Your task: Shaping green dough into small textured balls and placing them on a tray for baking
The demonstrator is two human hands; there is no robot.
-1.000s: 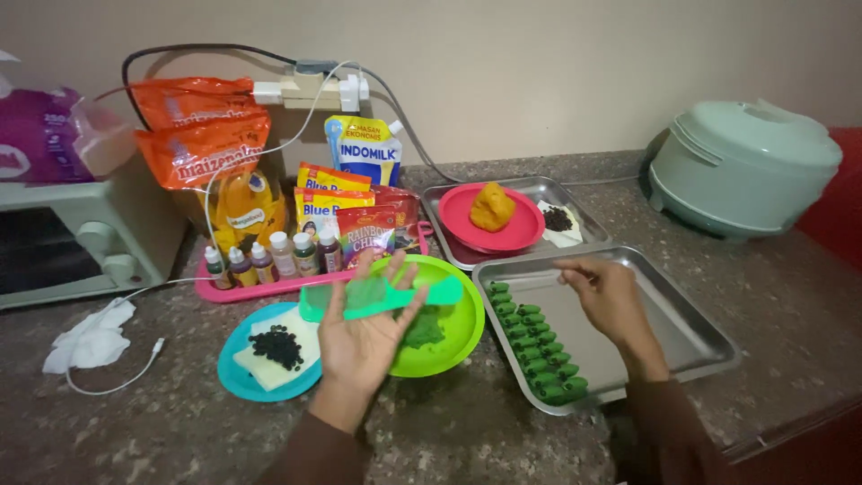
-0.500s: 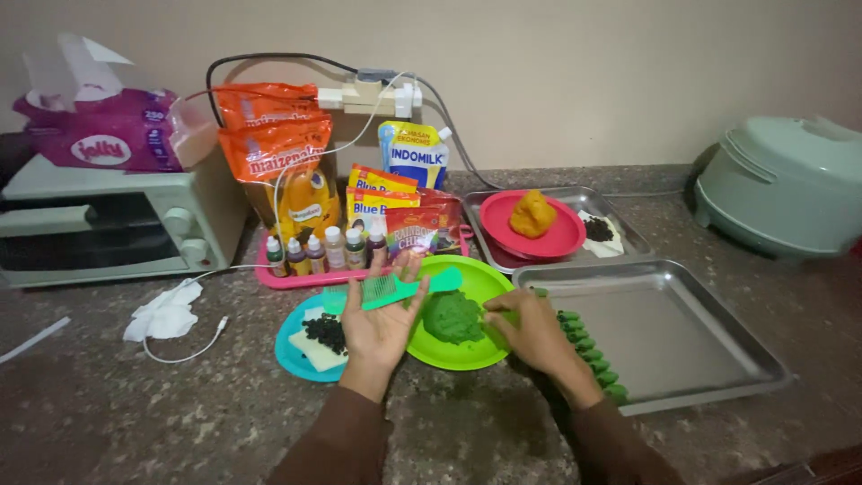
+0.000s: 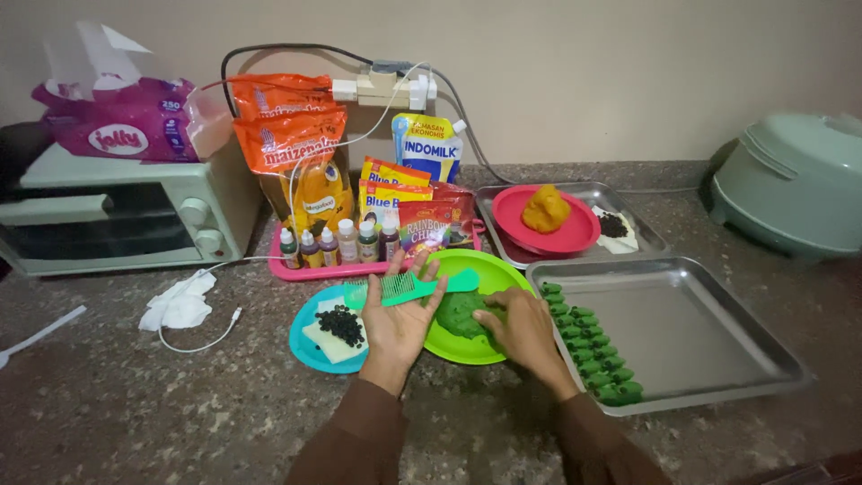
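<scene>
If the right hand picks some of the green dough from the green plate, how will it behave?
The green dough lump probably deforms and tears softly; the right hand presses into it. Likely slightly sticky, yet it holds shape, like the small pieces in the steel tray.

The right hand (image 3: 521, 330) covers part of the green dough (image 3: 460, 313). The rice cooker (image 3: 790, 184) is cut off at the right edge. The small bottles' (image 3: 339, 242) contents cannot be told.
</scene>
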